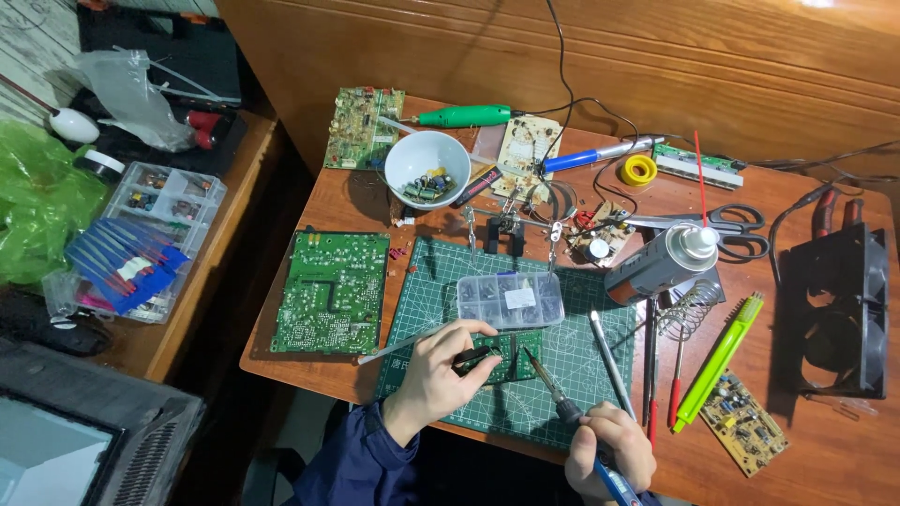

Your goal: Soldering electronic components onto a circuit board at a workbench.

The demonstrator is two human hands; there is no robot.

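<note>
My left hand [441, 370] rests on the green cutting mat [600, 323] and pinches black tweezers [473, 355] against a small green circuit board [517, 349]. My right hand [609, 448] grips a soldering iron [553, 389] by its blue handle. Its tip points up and left, down at that board. A thin white stick [398, 345] lies under my left hand.
A clear parts box [511, 300] sits just beyond the board. A larger green circuit board [331, 290] lies to the left, with a white bowl of components [427, 169] behind it. A spray can [661, 262], scissors [727, 225], screwdrivers and a green brush [717, 361] are on the right. A black fan [839, 309] stands at the far right.
</note>
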